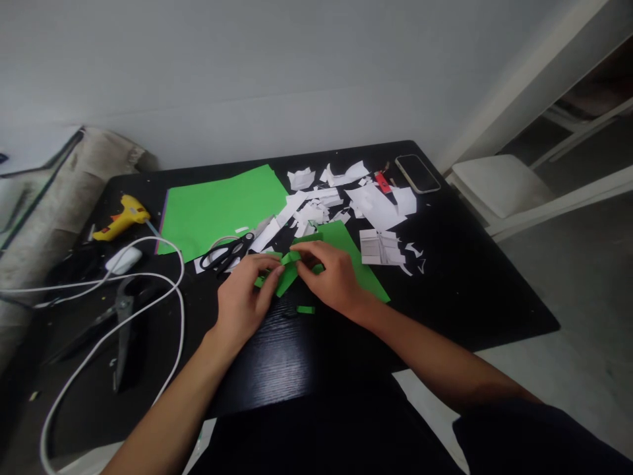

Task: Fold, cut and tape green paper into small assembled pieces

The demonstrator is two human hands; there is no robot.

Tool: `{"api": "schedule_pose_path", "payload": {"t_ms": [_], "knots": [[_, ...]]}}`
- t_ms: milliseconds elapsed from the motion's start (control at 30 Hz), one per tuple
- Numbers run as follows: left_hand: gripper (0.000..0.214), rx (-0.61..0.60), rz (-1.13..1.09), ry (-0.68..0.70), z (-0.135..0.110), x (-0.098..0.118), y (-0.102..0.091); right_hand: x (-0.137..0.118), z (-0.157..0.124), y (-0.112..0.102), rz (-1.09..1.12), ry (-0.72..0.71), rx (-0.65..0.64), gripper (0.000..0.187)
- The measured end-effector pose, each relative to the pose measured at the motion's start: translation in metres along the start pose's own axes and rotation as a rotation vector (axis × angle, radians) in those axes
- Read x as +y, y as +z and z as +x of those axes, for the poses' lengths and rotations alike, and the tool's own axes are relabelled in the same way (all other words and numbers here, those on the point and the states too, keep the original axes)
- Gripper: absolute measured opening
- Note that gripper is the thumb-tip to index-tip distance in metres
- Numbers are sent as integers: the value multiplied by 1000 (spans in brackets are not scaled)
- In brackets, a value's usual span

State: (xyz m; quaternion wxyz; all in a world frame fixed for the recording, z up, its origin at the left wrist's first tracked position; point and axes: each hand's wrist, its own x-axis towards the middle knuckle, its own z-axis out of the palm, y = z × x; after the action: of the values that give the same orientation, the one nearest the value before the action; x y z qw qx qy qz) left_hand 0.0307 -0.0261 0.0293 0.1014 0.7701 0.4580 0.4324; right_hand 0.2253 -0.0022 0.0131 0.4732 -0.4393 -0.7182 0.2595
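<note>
A small folded piece of green paper (291, 257) is pinched between my two hands above the black table. My left hand (246, 290) grips its left side with thumb and fingers. On its other side, my right hand (330, 274) has fingers closed on the paper, partly hiding it. Beneath my right hand lies a larger green sheet (363, 270). A little green strip (305, 309) rests on the table just in front of the hands. Black-handled scissors (231, 253) lie beyond my left hand.
A big green sheet (217, 204) covers the back left. White paper scraps (316, 211), a red lighter-like object (382, 182) and a phone (418, 173) are at the back. A yellow glue gun (123, 218), white cable (182, 316) and pliers-like tool (123, 316) lie left.
</note>
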Motion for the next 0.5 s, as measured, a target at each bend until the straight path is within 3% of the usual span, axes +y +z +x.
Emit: {"api": "schedule_pose_path", "payload": {"t_ms": [500], "knots": [[19, -43, -19, -41, -1, -3, 2, 5, -5, 3, 22, -129, -58, 28]]}}
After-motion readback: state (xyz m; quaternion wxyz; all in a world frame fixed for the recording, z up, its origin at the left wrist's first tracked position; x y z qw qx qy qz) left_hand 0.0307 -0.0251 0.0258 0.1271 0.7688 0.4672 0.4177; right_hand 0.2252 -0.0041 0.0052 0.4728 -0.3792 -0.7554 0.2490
